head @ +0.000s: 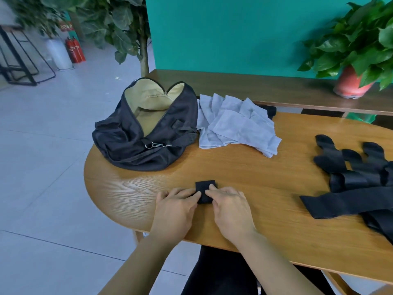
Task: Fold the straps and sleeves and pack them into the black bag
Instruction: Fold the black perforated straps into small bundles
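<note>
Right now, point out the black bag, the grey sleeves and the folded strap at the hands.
black bag (127, 143), head view, outer fabric below the opening.
grey sleeves (234, 124), head view, middle of the pile.
folded strap (205, 186), head view, its uncovered upper part.

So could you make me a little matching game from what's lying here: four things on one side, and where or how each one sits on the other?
Things:
1. black bag
2. grey sleeves
3. folded strap
4. potted plant

Place or state:
a. farthest back, on the right
b. unzipped, tan inside showing
c. pinched between the left hand and right hand
d. piled just right of the bag

Pairs: 1-b, 2-d, 3-c, 4-a
</note>
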Motion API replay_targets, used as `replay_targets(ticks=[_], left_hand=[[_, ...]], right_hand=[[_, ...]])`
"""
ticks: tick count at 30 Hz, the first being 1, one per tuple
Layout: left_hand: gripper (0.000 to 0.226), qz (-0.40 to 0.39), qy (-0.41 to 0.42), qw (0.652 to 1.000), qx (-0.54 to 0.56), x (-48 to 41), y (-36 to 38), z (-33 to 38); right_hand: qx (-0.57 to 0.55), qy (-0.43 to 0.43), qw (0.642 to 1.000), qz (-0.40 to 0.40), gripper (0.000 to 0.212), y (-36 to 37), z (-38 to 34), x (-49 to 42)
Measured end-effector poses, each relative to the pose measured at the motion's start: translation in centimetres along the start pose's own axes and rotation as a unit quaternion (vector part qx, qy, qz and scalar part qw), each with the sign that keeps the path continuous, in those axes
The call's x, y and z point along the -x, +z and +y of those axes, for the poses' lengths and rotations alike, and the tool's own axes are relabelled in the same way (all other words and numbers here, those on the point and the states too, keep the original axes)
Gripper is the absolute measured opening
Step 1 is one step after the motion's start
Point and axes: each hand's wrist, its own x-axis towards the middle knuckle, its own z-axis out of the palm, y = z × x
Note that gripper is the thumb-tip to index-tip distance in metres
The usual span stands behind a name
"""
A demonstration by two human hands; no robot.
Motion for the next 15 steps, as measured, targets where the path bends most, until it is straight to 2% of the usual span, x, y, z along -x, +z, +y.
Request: replay_targets(ticks=[8, 15], left_hand=[[0.045, 0.002, -0.056, 0.998, -0.003, 1.4, -2.8, -6.2], [0.039, 0.026, -0.094, 0.991, -0.092, 1.6, -3.7, -9.3]], right_hand=[[-0.025, -0.044, 0.997, -0.057, 0.041, 1.6, -6.2, -3.1], [-0.009, -0.062, 0.995, -0.076, 0.033, 3.2, -10.5, -5.0]])
